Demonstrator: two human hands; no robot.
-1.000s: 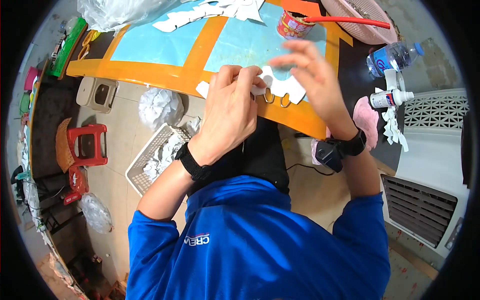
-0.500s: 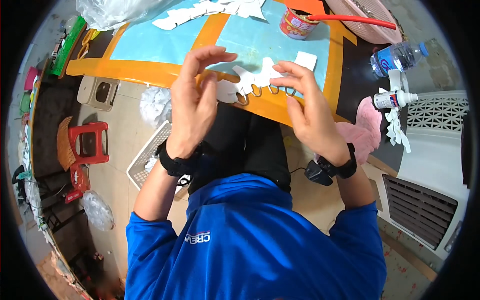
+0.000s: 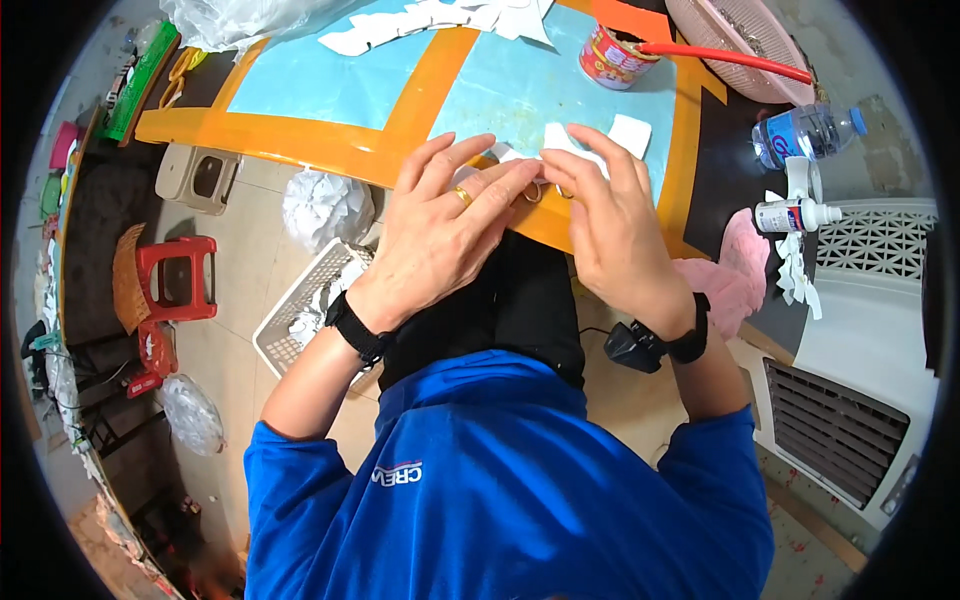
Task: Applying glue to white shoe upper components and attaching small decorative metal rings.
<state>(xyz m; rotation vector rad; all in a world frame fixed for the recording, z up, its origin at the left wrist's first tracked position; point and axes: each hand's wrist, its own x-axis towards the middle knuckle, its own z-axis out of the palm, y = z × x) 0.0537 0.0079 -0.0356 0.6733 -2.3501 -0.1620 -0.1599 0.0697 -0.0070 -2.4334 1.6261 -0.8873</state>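
Containers: red printed tub (image 3: 612, 62) at the far right of the table, inside mostly dark, contents unclear; red stick (image 3: 735, 60) runs from its rim out to the right. Pink basket (image 3: 775, 88) just beyond it, greyish stuff inside, too small to tell. Clear plastic bottle (image 3: 810, 137) with blue cap on its side at the right, small white bottle (image 3: 788, 216) also lying down, nearer. On the floor at left, pale slotted crate (image 3: 275, 335) holding white scraps (image 3: 318, 312); round bundle of crumpled white stuff (image 3: 325, 208) just beyond it.

White cut piece (image 3: 560, 140): flat, projecting tabs, metal loops (image 3: 533, 194) along its near side, lying at the table's near edge, partly covered by the hands. Left hand (image 3: 440, 225): back up, fingers together and bent over the piece, thumb hidden; pinching or only pressing, cannot tell. Right hand (image 3: 622, 235): fingers curved and slightly spread, tips at the piece; grip unclear. The two hands' fingertips nearly meet.

Table (image 3: 320, 95): light-blue sheets, orange tape (image 3: 270, 135) strips and border. More white cut-outs (image 3: 430, 18) at the far side, clear plastic bag (image 3: 245, 18) far left. Room: tiled floor, beige stool (image 3: 178, 190) and red stool (image 3: 150, 265) left, white grilled unit (image 3: 740, 370) right, pink cloth (image 3: 738, 260) nearby.
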